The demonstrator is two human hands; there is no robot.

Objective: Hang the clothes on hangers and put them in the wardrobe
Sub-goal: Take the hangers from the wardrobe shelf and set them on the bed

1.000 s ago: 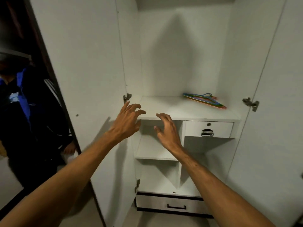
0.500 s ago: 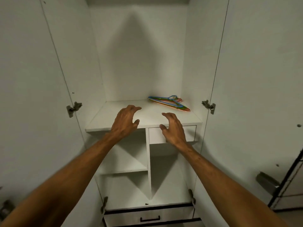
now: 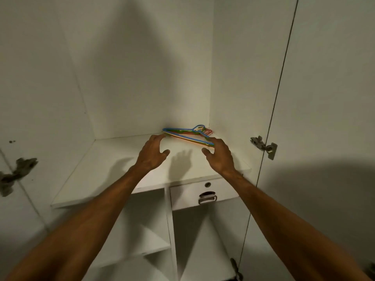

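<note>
A flat stack of coloured plastic hangers [image 3: 187, 134], blue on top with orange, green and red beneath, lies at the back right of the white wardrobe shelf [image 3: 113, 165]. My left hand [image 3: 151, 154] hovers over the shelf with fingers spread, its fingertips close to the left end of the stack. My right hand [image 3: 220, 155] is spread just in front of the stack's right end, and hides that tip. Neither hand holds anything. No clothes are in view.
The white wardrobe stands open, with its right door [image 3: 324, 118] swung out on a metal hinge [image 3: 263, 147]. A small drawer [image 3: 205, 193] with a metal pull sits under the shelf. Open compartments [image 3: 148, 230] lie below. A left hinge [image 3: 16, 173] shows blurred.
The view has moved closer to the wardrobe and both hands have reached forward over the shelf, from its front edge to just short of the hangers.
</note>
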